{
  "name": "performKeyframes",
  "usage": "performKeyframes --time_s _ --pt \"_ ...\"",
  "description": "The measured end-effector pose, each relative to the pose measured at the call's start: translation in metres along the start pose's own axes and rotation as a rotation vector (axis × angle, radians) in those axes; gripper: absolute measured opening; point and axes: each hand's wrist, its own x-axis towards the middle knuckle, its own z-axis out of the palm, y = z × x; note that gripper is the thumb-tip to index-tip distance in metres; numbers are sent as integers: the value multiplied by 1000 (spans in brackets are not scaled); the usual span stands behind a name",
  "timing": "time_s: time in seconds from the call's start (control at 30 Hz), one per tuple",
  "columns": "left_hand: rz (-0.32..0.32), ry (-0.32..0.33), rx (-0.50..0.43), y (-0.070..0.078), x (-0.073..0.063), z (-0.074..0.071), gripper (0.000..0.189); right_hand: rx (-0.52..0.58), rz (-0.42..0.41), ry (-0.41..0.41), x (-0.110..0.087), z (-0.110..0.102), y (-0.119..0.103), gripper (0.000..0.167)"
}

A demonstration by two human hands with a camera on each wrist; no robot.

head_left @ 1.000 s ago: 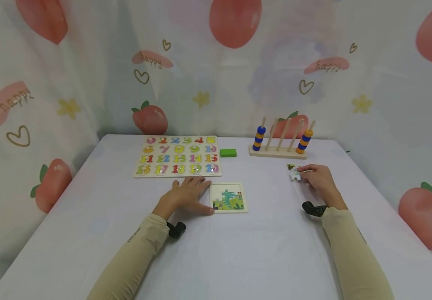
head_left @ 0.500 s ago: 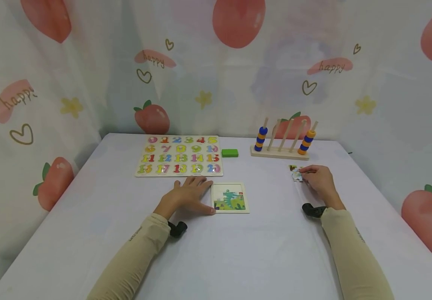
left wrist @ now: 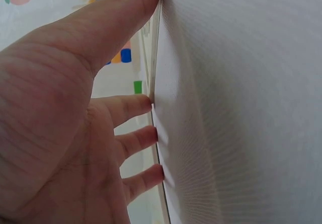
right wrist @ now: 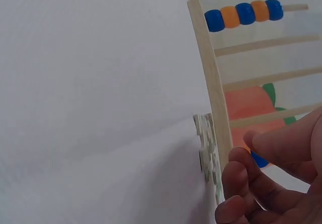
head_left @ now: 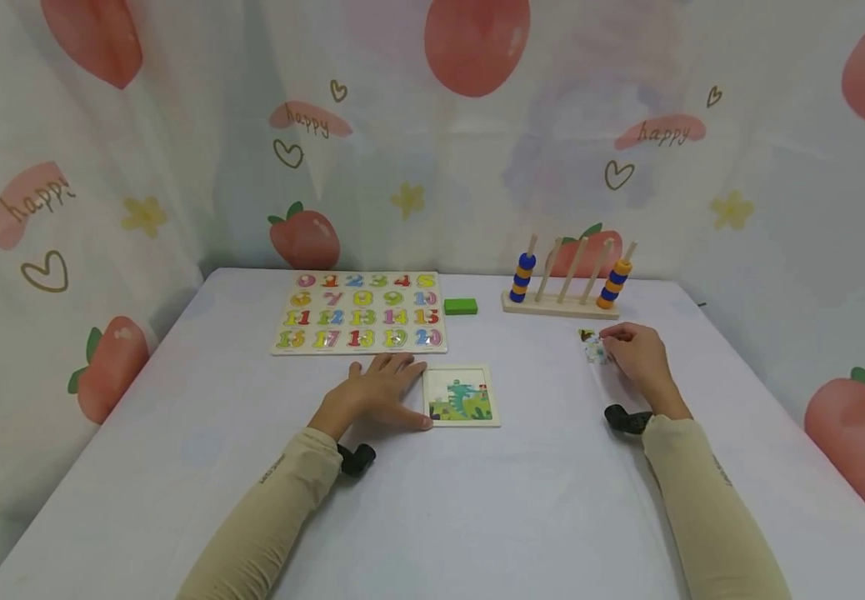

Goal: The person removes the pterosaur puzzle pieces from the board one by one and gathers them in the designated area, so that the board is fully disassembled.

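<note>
My left hand [head_left: 376,392] lies spread at the left edge of a small square puzzle board [head_left: 428,398]. Its thumb touches the near-left corner and its fingers the far-left one. A green dinosaur picture [head_left: 465,400] fills part of the board, and its upper area is pale. In the left wrist view the fingertips [left wrist: 146,103] meet the board's thin edge. My right hand [head_left: 638,358] is at the right, beside loose puzzle pieces [head_left: 595,350]. In the right wrist view its thumb and fingers are loosely bent, with a small gap and nothing visible between them. Puzzle pieces [right wrist: 204,146] lie flat on the cloth.
A number board [head_left: 361,327] lies at the back left. Right of it is a green block [head_left: 461,307]. Toward the back right stands a wooden bead rack [head_left: 560,308] with blue and orange beads on its outer pegs. White cloth covers the table [head_left: 507,517].
My right hand has risen slightly off the puzzle pieces, with its fingers more bent. The left hand and the puzzle board stay put. The head view has shifted a little.
</note>
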Motion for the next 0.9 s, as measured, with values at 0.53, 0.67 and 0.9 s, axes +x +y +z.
performKeyframes --time_s 0.53,0.67,0.9 --pt "1 -18 -4 1 1 2 101 35 -154 -116 -18 10 -46 41" --pt "0 -8 4 1 1 3 100 17 -221 -151 -25 18 -57 37" --pt "1 0 15 0 2 3 101 -11 -303 -198 -38 37 -78 33"
